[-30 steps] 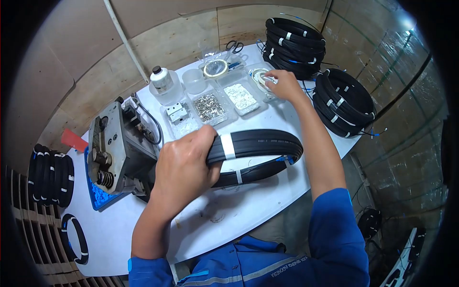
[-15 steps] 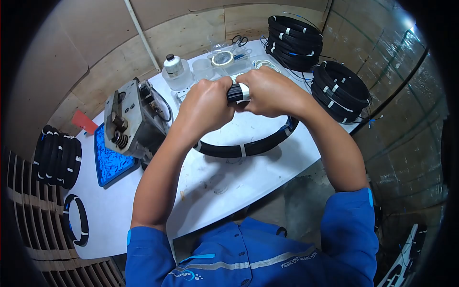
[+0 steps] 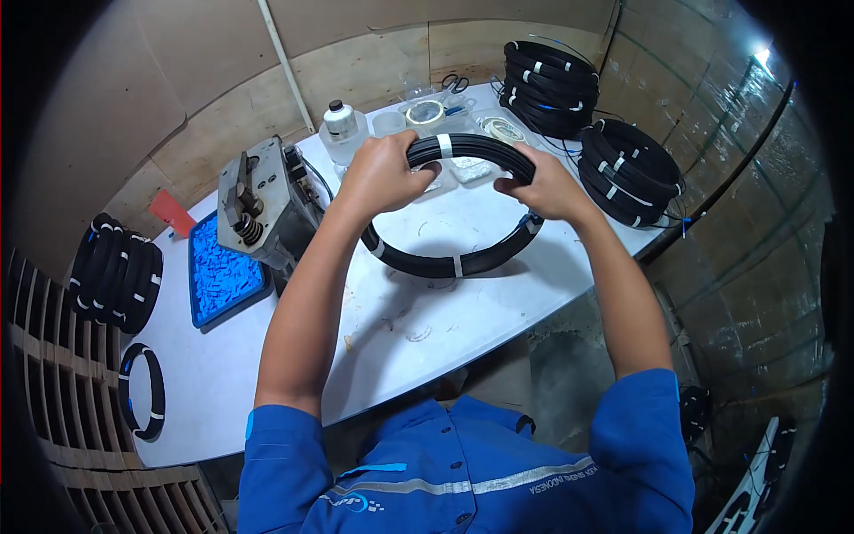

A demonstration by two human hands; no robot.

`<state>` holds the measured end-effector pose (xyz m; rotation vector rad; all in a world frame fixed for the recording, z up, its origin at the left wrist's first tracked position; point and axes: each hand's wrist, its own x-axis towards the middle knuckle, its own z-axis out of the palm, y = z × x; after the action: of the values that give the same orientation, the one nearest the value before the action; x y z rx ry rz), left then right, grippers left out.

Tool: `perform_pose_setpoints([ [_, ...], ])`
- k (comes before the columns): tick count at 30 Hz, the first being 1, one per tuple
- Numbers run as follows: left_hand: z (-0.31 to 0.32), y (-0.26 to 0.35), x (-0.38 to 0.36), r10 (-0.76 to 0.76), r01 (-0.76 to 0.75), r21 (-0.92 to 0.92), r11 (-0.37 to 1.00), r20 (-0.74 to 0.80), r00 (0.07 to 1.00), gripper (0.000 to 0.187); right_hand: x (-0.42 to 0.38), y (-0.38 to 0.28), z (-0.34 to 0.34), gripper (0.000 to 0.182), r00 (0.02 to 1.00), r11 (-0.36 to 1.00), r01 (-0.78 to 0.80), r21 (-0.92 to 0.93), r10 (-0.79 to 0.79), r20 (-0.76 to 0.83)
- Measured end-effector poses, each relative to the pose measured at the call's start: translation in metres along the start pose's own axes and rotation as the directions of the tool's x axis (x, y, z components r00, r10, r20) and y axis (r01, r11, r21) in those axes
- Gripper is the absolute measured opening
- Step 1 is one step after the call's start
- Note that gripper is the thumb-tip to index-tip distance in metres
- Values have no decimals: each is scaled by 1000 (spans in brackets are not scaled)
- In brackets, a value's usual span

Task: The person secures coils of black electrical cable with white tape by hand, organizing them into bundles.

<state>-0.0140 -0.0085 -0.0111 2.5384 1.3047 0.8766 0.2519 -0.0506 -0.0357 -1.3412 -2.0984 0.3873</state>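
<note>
A coil of black cable [image 3: 458, 266], bound with white tape bands, is held up at the middle of the white table. My left hand [image 3: 385, 173] grips its upper left side, with the thumb pointing inward through the ring. On the upper right side, my right hand [image 3: 544, 184] is closed round the same coil, its thumb also inside the ring. One white band shows on top, between both hands, and another at the bottom of the ring. A blue piece shows on the coil's right side, below my right hand.
A metal machine [image 3: 264, 196] stands left beside a tray of blue pieces [image 3: 224, 274] and a red object [image 3: 172, 212]. Stacked black coils [image 3: 550, 89] and more coils [image 3: 627, 173] lie at the right. A bottle [image 3: 340, 120], tape roll [image 3: 425, 113] and scissors [image 3: 455, 84] are at the back.
My hands were close together over one white band; now they are spread apart along the coil. The coil's upper arc shows between them. The whole view has shifted slightly.
</note>
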Motion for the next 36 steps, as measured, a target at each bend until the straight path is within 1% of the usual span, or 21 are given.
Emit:
perform_pose_setpoints([
  [2,4,-12,-1,-53,54,-144,988,12,999,30,-11,16,12,28,974,961,-141,239,178,-139],
  [3,10,-19,-2,-87,86,-166,982,2,996,31,-14,14,15,26,948,973,-186,138,215,-235],
  [4,17,-23,-3,-88,87,-164,983,2,996,31,-16,17,20,26,948,973,-185,140,214,-234],
  [6,27,-26,-4,-190,177,-209,962,-44,981,31,-19,23,32,23,851,976,-209,62,213,-481],
  [8,29,-26,0,-184,169,-211,963,-53,982,30,-19,25,35,23,836,979,-198,39,190,-514],
  [10,32,-28,-1,-153,128,-261,957,-76,985,30,-23,27,42,23,796,993,-119,12,103,-596],
  [14,31,-28,-2,-158,137,-265,955,-61,986,29,-25,24,44,24,781,991,-135,4,109,-615],
  [17,32,-31,-4,-157,138,-301,944,-40,987,27,-26,24,44,25,772,992,-127,-25,83,-631],
  [19,32,-35,-4,-151,136,-286,949,-32,988,25,-25,18,40,26,816,988,-134,77,154,-558],
  [20,32,-37,-5,-151,136,-285,949,-33,988,25,-25,19,39,26,815,988,-133,77,154,-558],
  [22,32,-41,-8,-199,169,-326,930,-60,978,25,-28,26,38,26,888,970,-54,236,155,-434],
  [23,31,-43,-9,-196,166,-324,931,-62,979,25,-30,32,40,26,886,970,-52,236,153,-437],
  [25,30,-47,-12,-266,234,-341,910,-49,963,25,-33,39,45,27,927,913,-101,394,230,-297],
  [26,30,-49,-14,-268,235,-339,911,-52,962,25,-33,42,49,27,928,913,-98,396,228,-295],
  [28,30,-45,-17,-240,196,-342,919,-90,967,25,-31,35,55,27,877,825,-166,540,373,-301],
  [32,30,-44,-18,-247,204,-340,918,-89,965,25,-30,45,62,25,868,821,-146,551,374,-327],
  [34,29,-45,-17,-257,216,-334,917,-82,963,25,-32,46,65,24,866,886,-108,451,306,-395],
  [35,29,-45,-17,-266,228,-327,917,-74,961,25,-33,47,66,24,865,886,-109,450,307,-396],
  [36,29,-44,-17,-265,227,-329,917,-73,962,25,-34,44,66,25,859,871,-143,470,345,-379],
])
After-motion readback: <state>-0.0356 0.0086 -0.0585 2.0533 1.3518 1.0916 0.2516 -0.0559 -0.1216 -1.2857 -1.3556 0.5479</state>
